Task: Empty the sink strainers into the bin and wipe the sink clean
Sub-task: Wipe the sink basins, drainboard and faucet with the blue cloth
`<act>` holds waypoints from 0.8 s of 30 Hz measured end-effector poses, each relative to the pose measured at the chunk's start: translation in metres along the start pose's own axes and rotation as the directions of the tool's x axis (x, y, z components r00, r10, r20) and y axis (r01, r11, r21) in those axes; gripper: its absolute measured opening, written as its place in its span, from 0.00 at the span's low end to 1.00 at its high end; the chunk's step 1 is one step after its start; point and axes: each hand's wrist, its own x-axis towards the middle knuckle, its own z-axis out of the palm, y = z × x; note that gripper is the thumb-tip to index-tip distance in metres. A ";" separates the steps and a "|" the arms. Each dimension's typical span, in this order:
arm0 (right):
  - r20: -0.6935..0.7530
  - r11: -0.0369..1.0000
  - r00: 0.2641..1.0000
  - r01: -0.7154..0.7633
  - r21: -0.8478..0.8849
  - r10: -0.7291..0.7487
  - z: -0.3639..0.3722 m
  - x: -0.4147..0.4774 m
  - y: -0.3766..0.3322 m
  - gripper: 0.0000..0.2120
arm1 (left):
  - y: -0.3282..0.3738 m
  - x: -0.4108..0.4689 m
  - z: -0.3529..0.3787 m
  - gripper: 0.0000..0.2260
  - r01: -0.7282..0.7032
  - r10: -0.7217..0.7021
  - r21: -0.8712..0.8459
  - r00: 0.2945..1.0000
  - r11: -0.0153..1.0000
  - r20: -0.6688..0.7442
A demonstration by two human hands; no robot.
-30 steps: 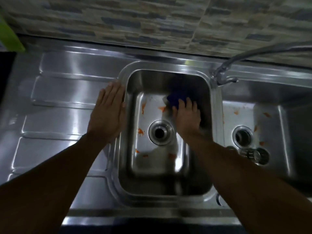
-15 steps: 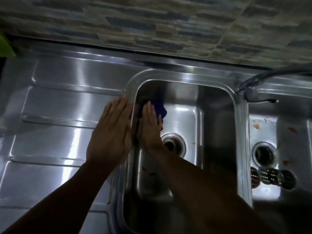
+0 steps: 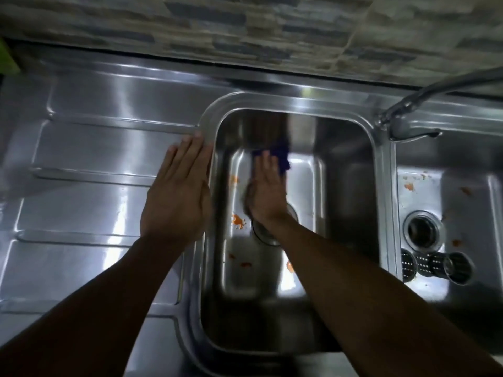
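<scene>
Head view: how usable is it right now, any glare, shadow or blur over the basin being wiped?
Head view: dim overall; glare streaks on the drainboard and in the left basin; the right hand and blue cloth are motion-smeared; the basin's near wall is in deep shadow; wide-angle bowing curves the rim; orange residue is readable.

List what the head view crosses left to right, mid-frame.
drainboard → left hand → right hand → centre divider → strainers
</scene>
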 end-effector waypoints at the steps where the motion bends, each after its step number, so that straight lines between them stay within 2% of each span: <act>1: 0.048 0.994 0.993 0.110 0.023 -0.111 0.007 0.001 -0.016 0.32 | 0.000 0.000 0.000 0.24 -0.005 0.005 0.002 1.000 1.000 0.002; 2: 0.080 0.985 0.983 0.162 0.063 -0.167 0.011 -0.001 -0.029 0.33 | 0.000 0.000 0.000 0.25 -0.003 0.003 0.004 1.000 1.000 0.007; 5: 0.119 0.962 0.970 0.188 0.199 -0.214 0.013 -0.031 -0.039 0.33 | 0.001 0.000 -0.001 0.26 0.013 -0.013 0.010 1.000 1.000 0.029; 7: 0.178 0.926 0.914 0.334 0.175 -0.364 0.007 -0.069 -0.021 0.31 | 0.001 0.000 -0.002 0.27 0.012 -0.013 0.016 0.999 1.000 0.038; 9: 0.314 0.824 0.764 0.549 0.143 -0.564 -0.002 -0.103 0.005 0.30 | 0.002 -0.001 -0.002 0.26 0.017 -0.018 0.020 0.999 1.000 0.035; 11: 0.455 0.650 0.520 0.734 0.196 -0.723 -0.012 -0.124 0.032 0.29 | 0.003 -0.001 -0.003 0.25 0.020 -0.021 0.013 1.000 1.000 0.023; 12: 0.512 0.575 0.416 0.794 0.198 -0.751 -0.015 -0.129 0.043 0.30 | 0.004 -0.001 -0.003 0.25 0.021 -0.021 0.011 0.999 1.000 0.024; 13: 0.560 0.510 0.346 0.844 0.164 -0.753 -0.016 -0.132 0.052 0.30 | 0.004 -0.001 -0.003 0.25 0.024 -0.024 0.012 0.999 1.000 0.025; 14: 0.590 0.458 0.322 0.884 0.093 -0.741 -0.014 -0.132 0.057 0.30 | 0.005 -0.001 -0.003 0.25 0.028 -0.028 0.015 0.999 0.999 0.024; 15: 0.597 0.438 0.351 0.899 0.001 -0.722 -0.012 -0.127 0.058 0.30 | 0.004 -0.001 -0.003 0.25 0.031 -0.031 0.018 0.999 0.999 0.022; 16: 0.572 0.471 0.430 0.878 -0.084 -0.699 -0.011 -0.117 0.055 0.29 | 0.004 -0.001 -0.003 0.25 0.031 -0.031 0.017 0.999 0.999 0.023; 18: 0.473 0.641 0.643 0.743 -0.192 -0.603 -0.013 -0.080 0.041 0.29 | 0.004 -0.001 -0.002 0.25 0.027 -0.027 0.010 0.999 1.000 0.023; 20: 0.376 0.770 0.792 0.587 -0.250 -0.482 -0.020 -0.030 0.024 0.29 | 0.003 -0.002 -0.002 0.25 0.022 -0.022 0.001 1.000 1.000 0.012; 22: 0.318 0.858 0.878 0.443 -0.259 -0.357 -0.024 0.007 0.009 0.29 | 0.003 -0.003 -0.002 0.25 0.022 -0.022 -0.002 1.000 1.000 0.007; 24: 0.318 0.898 0.905 0.366 -0.243 -0.283 -0.015 0.009 -0.007 0.30 | 0.003 -0.003 -0.002 0.25 0.018 -0.018 0.003 1.000 1.000 -0.001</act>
